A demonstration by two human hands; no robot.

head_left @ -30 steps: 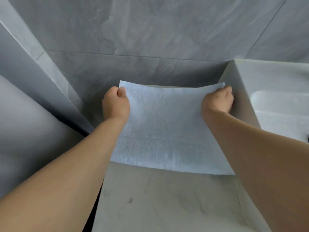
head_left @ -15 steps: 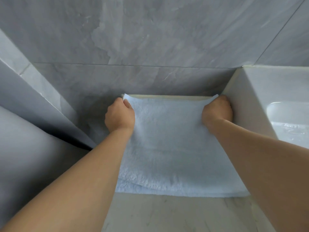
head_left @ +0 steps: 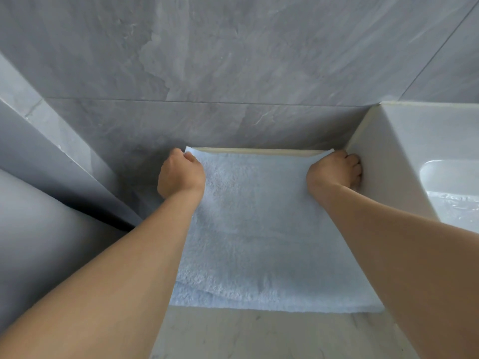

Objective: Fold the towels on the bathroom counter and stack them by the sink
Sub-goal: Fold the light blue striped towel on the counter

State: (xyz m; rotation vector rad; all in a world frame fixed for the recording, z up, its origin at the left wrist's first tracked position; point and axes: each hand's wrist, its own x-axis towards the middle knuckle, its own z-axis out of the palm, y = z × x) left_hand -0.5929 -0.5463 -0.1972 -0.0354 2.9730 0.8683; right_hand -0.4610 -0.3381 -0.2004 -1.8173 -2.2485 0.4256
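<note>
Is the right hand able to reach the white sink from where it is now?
Probably yes. The right hand grips the towel corner right against the sink outer wall, nothing between them; it would need to release the towel first.

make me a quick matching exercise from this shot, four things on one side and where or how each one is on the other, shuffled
Things:
1. left hand
2. right hand
3. towel
4. sink

Places or states:
A. white, at the right edge of the view
B. pale blue, spread over the counter
C. grips the towel's far corner beside the sink wall
D. grips the towel's far corner on the side away from the sink

Pairs: 1-D, 2-C, 3-B, 4-A
</note>
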